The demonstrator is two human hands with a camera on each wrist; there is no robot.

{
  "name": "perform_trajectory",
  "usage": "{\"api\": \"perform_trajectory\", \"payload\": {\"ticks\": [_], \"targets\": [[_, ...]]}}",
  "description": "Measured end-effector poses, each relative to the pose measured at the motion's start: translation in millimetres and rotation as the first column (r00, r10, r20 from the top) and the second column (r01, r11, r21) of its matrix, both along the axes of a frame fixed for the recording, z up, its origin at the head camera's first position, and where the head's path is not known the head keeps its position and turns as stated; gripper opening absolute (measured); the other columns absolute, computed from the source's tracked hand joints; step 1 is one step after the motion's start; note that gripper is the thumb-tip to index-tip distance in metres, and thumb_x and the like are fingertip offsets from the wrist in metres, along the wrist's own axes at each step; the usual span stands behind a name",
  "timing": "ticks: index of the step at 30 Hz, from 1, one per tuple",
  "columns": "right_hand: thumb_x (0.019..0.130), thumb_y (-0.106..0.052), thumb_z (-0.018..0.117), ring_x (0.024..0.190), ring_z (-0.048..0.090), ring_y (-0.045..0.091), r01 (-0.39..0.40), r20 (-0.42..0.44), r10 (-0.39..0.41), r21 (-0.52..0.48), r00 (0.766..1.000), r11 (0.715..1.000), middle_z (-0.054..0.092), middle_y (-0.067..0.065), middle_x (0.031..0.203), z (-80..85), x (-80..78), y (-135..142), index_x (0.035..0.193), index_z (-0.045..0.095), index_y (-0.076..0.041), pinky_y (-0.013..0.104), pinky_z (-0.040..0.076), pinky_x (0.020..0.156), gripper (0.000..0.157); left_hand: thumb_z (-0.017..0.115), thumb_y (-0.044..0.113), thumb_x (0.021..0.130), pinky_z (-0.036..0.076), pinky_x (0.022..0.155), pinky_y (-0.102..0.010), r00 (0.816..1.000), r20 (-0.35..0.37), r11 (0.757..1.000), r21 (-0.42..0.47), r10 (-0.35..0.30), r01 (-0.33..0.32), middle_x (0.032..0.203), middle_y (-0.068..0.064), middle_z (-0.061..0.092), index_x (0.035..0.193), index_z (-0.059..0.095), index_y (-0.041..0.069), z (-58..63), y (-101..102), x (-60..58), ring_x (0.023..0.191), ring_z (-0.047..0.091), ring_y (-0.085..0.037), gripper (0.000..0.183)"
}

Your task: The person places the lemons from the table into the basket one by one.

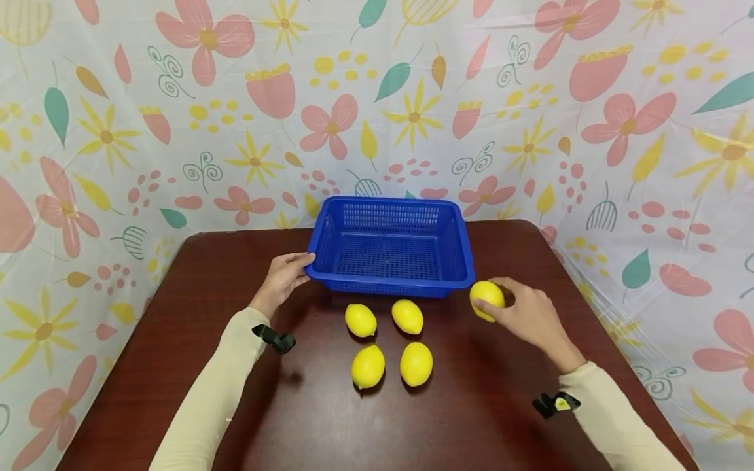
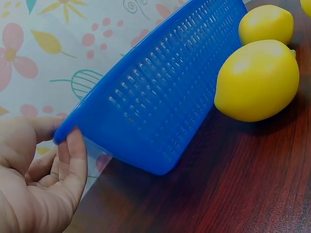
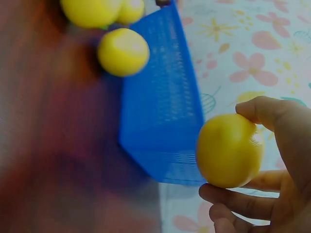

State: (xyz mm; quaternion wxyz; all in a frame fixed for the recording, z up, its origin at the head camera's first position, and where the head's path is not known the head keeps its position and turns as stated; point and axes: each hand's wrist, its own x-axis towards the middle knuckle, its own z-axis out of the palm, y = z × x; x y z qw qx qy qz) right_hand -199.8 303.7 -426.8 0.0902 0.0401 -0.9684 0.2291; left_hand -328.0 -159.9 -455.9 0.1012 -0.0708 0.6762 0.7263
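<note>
A blue plastic basket [image 1: 389, 284] with slotted walls stands toward the back of the table, and its inside shows bare. My left hand [image 1: 285, 278] pinches the rim at its front left corner, thumb on top and fingers beneath, as the left wrist view shows. In my right hand [image 1: 533, 314] is a yellow lemon [image 1: 486, 299], gripped between thumb and fingers just off the basket's front right corner. Several more lemons lie in front of the basket: two nearer it [image 1: 408, 316] and two closer to me, including one lemon [image 1: 368, 367] on the left.
The dark reddish-brown wooden table [image 1: 459, 418] has a glossy top. Behind it and along both sides hangs a white curtain [image 1: 365, 98] printed with flowers and leaves. A black strap mount [image 1: 274, 338] sits on each wrist.
</note>
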Motion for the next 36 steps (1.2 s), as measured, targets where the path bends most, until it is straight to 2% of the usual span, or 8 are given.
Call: {"api": "perform_trajectory", "payload": {"ticks": [5,10,16,19,23,25,30,36], "targets": [[0.089,-0.064,0.070,0.078,0.061,0.026,-0.047,0.012,0.047,0.015,0.999,0.999,0.072,0.015,0.104,31.8,-22.2,2,0.131,0.065,-0.007,0.034,0.045,0.063,0.072,0.069,0.022,0.100,0.058,0.079,-0.024,1.000,0.000,1.000,-0.012,-0.001,0.001,0.094,0.003,0.071,0.137,0.057,-0.006,-0.2,-2,0.0,0.083,0.071,-0.008,0.048],[0.090,-0.062,0.070,0.077,0.061,0.024,-0.152,0.047,0.149,0.051,0.988,0.987,0.072,0.014,0.106,62.8,-57.8,-7,0.133,0.065,-0.005,0.036,0.046,0.066,0.071,0.069,0.023,0.100,0.058,0.084,-0.027,1.000,-0.002,1.000,-0.028,-0.004,0.004,0.101,-0.001,0.070,0.137,0.057,-0.006,0.9,-4,0.0,0.086,0.071,-0.008,0.049],[0.092,-0.056,0.071,0.076,0.061,0.021,-0.335,0.145,0.326,0.045,0.934,0.941,0.071,0.005,0.093,85.2,-110.4,-22,0.135,0.064,-0.009,0.037,0.048,0.069,0.063,0.069,0.024,0.100,0.057,0.087,-0.028,1.000,0.002,1.000,-0.028,-0.004,0.004,0.108,-0.005,0.069,0.138,0.057,-0.005,2.3,-3,0.2,0.086,0.070,-0.009,0.049],[0.093,-0.050,0.073,0.076,0.060,0.021,-0.402,0.181,0.390,0.030,0.903,0.915,0.070,0.003,0.087,87.1,-134.6,-26,0.136,0.064,-0.011,0.036,0.047,0.068,0.059,0.069,0.025,0.101,0.057,0.087,-0.027,1.000,0.001,0.999,-0.031,-0.011,0.011,0.114,-0.010,0.069,0.138,0.057,-0.004,1.5,-2,-0.3,0.089,0.070,-0.010,0.049],[0.092,-0.045,0.075,0.079,0.061,0.022,-0.461,0.205,0.442,0.055,0.873,0.886,0.072,0.004,0.092,85.8,-162.3,-31,0.137,0.064,-0.011,0.036,0.048,0.070,0.058,0.068,0.026,0.101,0.057,0.085,-0.026,1.000,0.003,0.999,-0.035,-0.016,0.016,0.123,-0.016,0.067,0.138,0.057,-0.004,-0.9,0,-1.4,0.093,0.070,-0.012,0.049],[0.092,-0.043,0.076,0.087,0.063,0.022,-0.475,0.221,0.451,0.067,0.865,0.877,0.073,0.005,0.103,83.9,-174.9,-36,0.137,0.064,-0.010,0.037,0.051,0.075,0.057,0.069,0.026,0.100,0.057,0.087,-0.026,1.000,0.005,0.999,-0.040,-0.021,0.021,0.128,-0.018,0.066,0.138,0.057,-0.005,-1.5,0,-1.3,0.094,0.070,-0.012,0.050],[0.089,-0.043,0.078,0.098,0.064,0.026,-0.453,0.304,0.422,0.035,0.854,0.891,0.070,0.011,0.118,74.9,-201.4,-50,0.142,0.060,-0.013,0.042,0.053,0.086,0.063,0.070,0.026,0.100,0.057,0.088,-0.026,1.000,0.002,0.999,-0.034,-0.019,0.020,0.126,-0.017,0.066,0.139,0.056,-0.005,-0.5,-1,-0.8,0.093,0.070,-0.011,0.052],[0.088,-0.037,0.081,0.099,0.066,0.029,-0.473,0.335,0.428,0.062,0.839,0.879,0.071,0.016,0.115,54.7,-229.3,-64,0.143,0.058,-0.010,0.042,0.055,0.083,0.065,0.069,0.025,0.100,0.057,0.082,-0.023,1.000,-0.004,1.000,-0.020,-0.025,0.024,0.111,-0.008,0.070,0.138,0.056,-0.006,2.2,-3,-1.7,0.089,0.071,-0.009,0.051]]}}
